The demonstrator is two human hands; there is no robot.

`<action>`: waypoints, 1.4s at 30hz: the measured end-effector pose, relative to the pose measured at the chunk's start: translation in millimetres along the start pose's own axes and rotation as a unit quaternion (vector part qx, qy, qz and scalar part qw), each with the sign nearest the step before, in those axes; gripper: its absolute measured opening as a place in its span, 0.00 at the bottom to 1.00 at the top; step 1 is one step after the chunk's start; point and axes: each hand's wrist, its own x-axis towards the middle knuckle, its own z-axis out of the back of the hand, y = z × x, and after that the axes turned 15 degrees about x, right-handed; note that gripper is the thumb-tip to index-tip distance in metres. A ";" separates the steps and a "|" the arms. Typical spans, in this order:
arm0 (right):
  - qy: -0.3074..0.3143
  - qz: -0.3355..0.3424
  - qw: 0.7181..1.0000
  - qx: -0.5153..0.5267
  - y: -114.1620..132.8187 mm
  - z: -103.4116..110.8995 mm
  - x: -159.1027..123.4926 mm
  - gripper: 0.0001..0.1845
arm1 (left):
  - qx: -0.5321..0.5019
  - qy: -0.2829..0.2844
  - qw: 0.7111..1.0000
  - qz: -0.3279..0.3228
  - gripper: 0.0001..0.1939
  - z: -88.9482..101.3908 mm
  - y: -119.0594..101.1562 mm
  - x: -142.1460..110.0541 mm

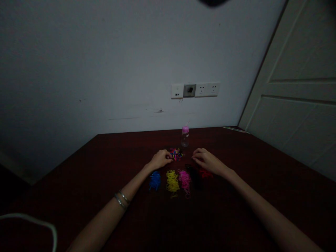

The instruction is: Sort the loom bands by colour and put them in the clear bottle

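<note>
My left hand (160, 159) rests at the left edge of a small pile of mixed-colour rubber bands (176, 154), thumb and fingers curled together; whatever they hold is too small to tell. Right of that pile, my right hand (206, 161) hovers low with its fingers bent and drawn together, and I cannot make out anything in them. Nearer to me lie sorted heaps in a row: blue bands (155, 180), yellow bands (172, 181), pink bands (184, 180), a dark heap (193, 173) hard to see, and red bands (206, 173) partly under my right hand.
A clear bottle with a pink lid (185, 136) stands behind the mixed pile. The dark red table (126, 147) meets a wall with sockets (207, 90). A white panelled door (296, 105) is at the right, a pale cable (31, 219) at the lower left.
</note>
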 end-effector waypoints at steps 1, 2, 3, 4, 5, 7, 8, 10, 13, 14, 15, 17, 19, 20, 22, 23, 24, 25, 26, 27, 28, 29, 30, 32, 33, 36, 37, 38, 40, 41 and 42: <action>0.000 0.000 1.000 0.001 0.7 -0.1 0.1 0.13 | 0.006 -0.003 1.000 0.001 0.09 -0.1 -1.5 -0.5; 0.000 0.000 1.000 0.001 1.2 -0.3 0.1 0.13 | 0.013 -0.007 1.000 0.001 0.08 -0.1 -2.8 -1.2; 0.000 0.000 1.000 0.002 1.6 -0.5 0.1 0.13 | 0.019 -0.012 1.000 0.000 0.08 -0.2 -3.8 -1.9; 0.000 -0.001 1.000 0.001 1.8 -0.8 0.0 0.13 | 0.023 -0.017 1.000 -0.001 0.08 -0.3 -4.7 -2.5; 0.001 -0.001 1.000 0.000 1.9 -1.0 0.0 0.13 | 0.026 -0.022 0.999 -0.004 0.08 -0.6 -5.3 -3.1; 0.003 0.000 1.000 -0.007 1.7 -1.7 -0.2 0.13 | 0.026 -0.029 0.999 -0.007 0.08 -1.2 -6.0 -3.9; 0.006 0.000 1.000 -0.010 1.5 -1.9 -0.4 0.13 | 0.025 -0.030 0.999 -0.008 0.08 -1.5 -6.0 -4.1; 0.007 0.000 1.000 -0.015 0.9 -2.4 -0.7 0.13 | 0.018 -0.031 0.999 -0.007 0.09 -1.7 -5.7 -3.8; 0.003 0.001 1.000 -0.015 0.1 -2.7 -1.4 0.13 | 0.001 -0.037 0.999 0.006 0.09 0.2 -4.2 -2.5; 0.001 0.001 1.000 -0.014 0.0 -2.8 -1.6 0.13 | -0.005 -0.040 0.999 0.012 0.10 1.5 -3.5 -1.9; 0.000 0.001 1.000 -0.013 -0.1 -2.8 -1.7 0.13 | -0.011 -0.045 0.999 0.017 0.10 3.1 -2.7 -1.2; -0.001 0.000 1.000 -0.011 0.0 -3.0 -2.0 0.12 | -0.020 -0.054 0.998 0.016 0.10 7.2 -1.1 0.1; -0.004 -0.002 1.000 -0.012 0.3 -3.2 -2.1 0.12 | -0.027 -0.064 0.998 0.007 0.10 12.2 0.3 1.1; -0.004 -0.002 1.000 -0.014 0.5 -3.3 -2.2 0.12 | -0.030 -0.069 0.997 0.006 0.10 14.9 0.8 1.4; -0.005 -0.001 1.000 -0.014 0.9 -3.4 -2.3 0.12 | -0.038 -0.075 0.996 0.011 0.10 20.1 1.8 1.7; -0.005 -0.001 1.000 -0.013 1.2 -3.4 -2.5 0.12 | -0.041 -0.077 0.996 0.017 0.10 22.5 2.3 1.8; -0.005 -0.001 1.000 -0.012 1.6 -3.3 -2.8 0.12 | -0.045 -0.079 0.996 0.022 0.10 24.8 3.0 1.7; -0.004 -0.002 1.000 -0.011 2.0 -3.1 -3.2 0.12 | -0.047 -0.081 0.995 0.025 0.10 27.0 3.8 1.7; -0.004 -0.003 1.000 -0.009 2.5 -2.9 -3.6 0.12 | -0.048 -0.083 0.995 0.026 0.10 28.9 4.7 1.7; -0.005 -0.005 1.000 -0.008 3.1 -2.6 -3.9 0.12 | -0.049 -0.084 0.995 0.026 0.10 30.7 5.7 1.7; -0.004 -0.008 1.000 -0.005 3.9 -2.4 -4.0 0.11 | -0.050 -0.083 0.995 0.025 0.10 32.2 6.8 1.8; -0.005 -0.009 1.000 -0.001 4.8 -2.1 -3.6 0.11 | -0.051 -0.083 0.995 0.022 0.10 33.6 7.7 1.9; -0.006 -0.008 1.000 0.005 5.8 -2.0 -2.7 0.11 | -0.053 -0.081 0.995 0.018 0.10 34.9 8.5 2.1; -0.015 0.001 1.000 0.025 8.1 -2.1 1.4 0.11 | -0.061 -0.075 0.995 0.010 0.10 37.1 8.7 2.6; -0.021 0.007 0.999 0.040 9.4 -2.5 4.9 0.11 | -0.068 -0.069 0.995 0.006 0.10 38.1 8.0 2.8; -0.033 0.021 0.994 0.097 13.5 -5.3 19.5 0.10 | -0.098 -0.042 0.994 -0.002 0.10 42.5 1.6 2.4; -0.035 0.018 0.992 0.119 15.2 -6.7 25.2 0.10 | -0.109 -0.034 0.993 -0.006 0.10 44.4 -1.6 1.9; -0.034 0.013 0.989 0.140 17.3 -8.2 30.9 0.11 | -0.119 -0.027 0.992 -0.010 0.10 46.7 -5.2 1.2; -0.021 -0.002 0.984 0.179 22.3 -11.2 41.4 0.16 | -0.138 -0.012 0.990 -0.020 0.10 51.7 -12.5 -0.6; -0.012 -0.009 0.981 0.194 25.3 -12.6 46.1 0.19 | -0.148 -0.004 0.989 -0.024 0.10 54.3 -15.8 -1.6; -0.002 -0.014 0.978 0.208 28.4 -13.7 50.2 0.20 | -0.158 0.003 0.987 -0.030 0.10 56.8 -18.8 -2.6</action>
